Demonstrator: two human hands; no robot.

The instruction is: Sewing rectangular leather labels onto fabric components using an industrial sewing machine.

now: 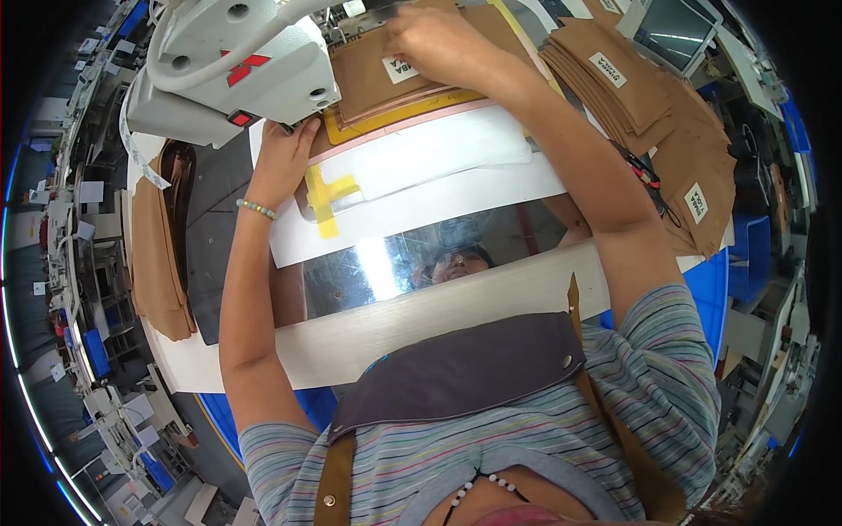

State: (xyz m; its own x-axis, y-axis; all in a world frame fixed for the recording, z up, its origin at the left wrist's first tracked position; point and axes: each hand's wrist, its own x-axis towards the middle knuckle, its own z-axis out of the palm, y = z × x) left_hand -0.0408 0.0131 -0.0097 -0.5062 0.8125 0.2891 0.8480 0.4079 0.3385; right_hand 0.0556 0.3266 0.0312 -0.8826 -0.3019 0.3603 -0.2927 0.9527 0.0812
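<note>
My left hand (285,149) reaches under the white machine head (219,61), fingers apart at the left edge of the layered yellow and pink template (377,129), tips partly hidden. My right hand (425,44) is closed, fingertips curled onto a brown piece (364,66) with a white label, lying on the template near the machine. Below the template, yellow tape (321,202) crosses a clear plate on white sheets (456,193).
Stacked brown labelled pieces (592,70) lie right, with cutters (642,167); more brown pieces (158,245) lie left on a dark board (210,280). A screen (667,31) stands back right. A mirror-like plate (351,289) lies near the front edge; blue bins (750,254) flank the table.
</note>
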